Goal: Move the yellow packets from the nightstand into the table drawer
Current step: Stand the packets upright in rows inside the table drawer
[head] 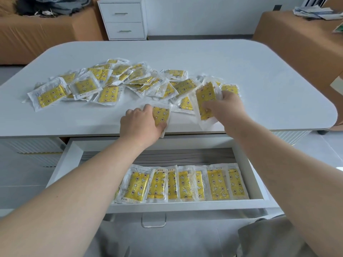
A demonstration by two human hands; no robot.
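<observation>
Drawer [185, 205] under the desk [241, 62] front edge is pulled out toward you. Inside: a row of yellow packets [185, 184], laid side by side w/ edges overlapping, along the drawer's front wall. The back strip of the drawer floor shows grey wood grain.

The other packets sit in a loose pile [115, 80] on the desk, spread across left & centre, many overlapping. White nightstand [123, 19] stands beyond the desk at the back, both its drawers closed.

Your L hand [139, 125] is palm down at the desk's near edge, fingers curled round one packet [161, 114] that lies flat & overhangs the edge a bit. Your R hand [229, 106] is further right, thumb & fingers pinching another packet [205, 99], which is lifted & tilted up by the right end of the pile. Both forearms reach over the open drawer.
</observation>
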